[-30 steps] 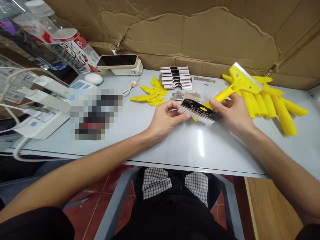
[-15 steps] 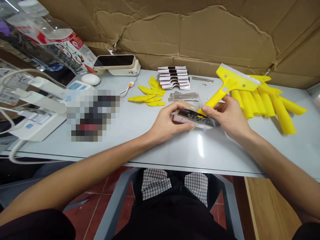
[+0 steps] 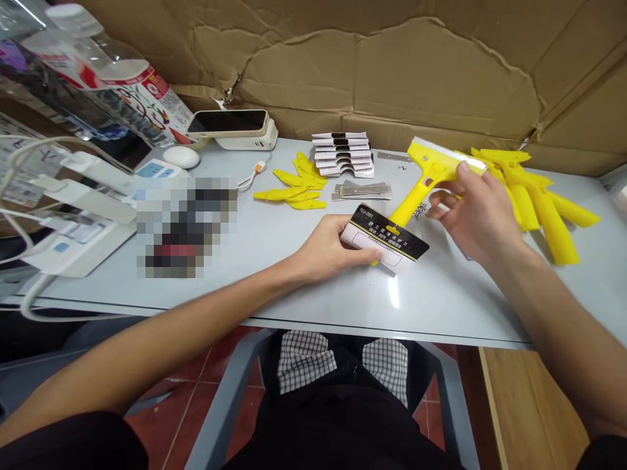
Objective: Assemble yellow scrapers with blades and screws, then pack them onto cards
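Observation:
A yellow scraper (image 3: 418, 196) slants up to the right over the table, its wide head topped by a pale edge. Its handle passes through a black and white packaging card (image 3: 379, 238) printed with text. My left hand (image 3: 330, 251) is closed on the card's left side, thumb in front; the handle's lower end is mostly hidden behind the card. At the other end, my right hand (image 3: 482, 212) pinches the right part of the scraper's head, thumb on top. Its other fingers are curled below the head.
Yellow scraper handles (image 3: 553, 215) are piled at right. Behind the card lie thin metal blades (image 3: 365, 190), folded cards (image 3: 343, 156) and flat yellow pieces (image 3: 294, 186). A phone (image 3: 228, 122), power strip (image 3: 73, 245) and bottle (image 3: 142, 91) stand left. Cardboard (image 3: 313, 72) walls the back.
My right hand has shifted from the handle near the card up to the scraper's head. The card now faces me more fully, and the scraper's head has moved left and slightly down.

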